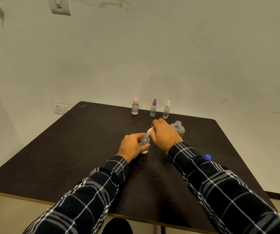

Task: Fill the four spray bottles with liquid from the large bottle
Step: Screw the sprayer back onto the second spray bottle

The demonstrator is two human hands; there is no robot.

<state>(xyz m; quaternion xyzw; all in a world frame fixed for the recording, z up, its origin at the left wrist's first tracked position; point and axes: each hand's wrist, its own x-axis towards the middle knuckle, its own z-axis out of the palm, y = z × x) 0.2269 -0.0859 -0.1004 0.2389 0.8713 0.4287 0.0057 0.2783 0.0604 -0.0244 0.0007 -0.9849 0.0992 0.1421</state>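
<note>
Dark table [68,157] up against a pale wall [152,56]. Big clear bottle [179,129] upright mid-table, neck open, just right of the right hand [164,134]. Left hand [132,146] wrapped round a small bottle [145,141] standing on the table, fingers [140,135] curled on it. Right-hand fingers pinching a pink spray top [149,130], tilted, right at that bottle's neck. Far edge: pink-capped bottle [135,107], purple-topped bottle [153,108], white-topped bottle [166,109], lined up left to right. Blue cap [208,157] just behind the right sleeve [195,159].
</note>
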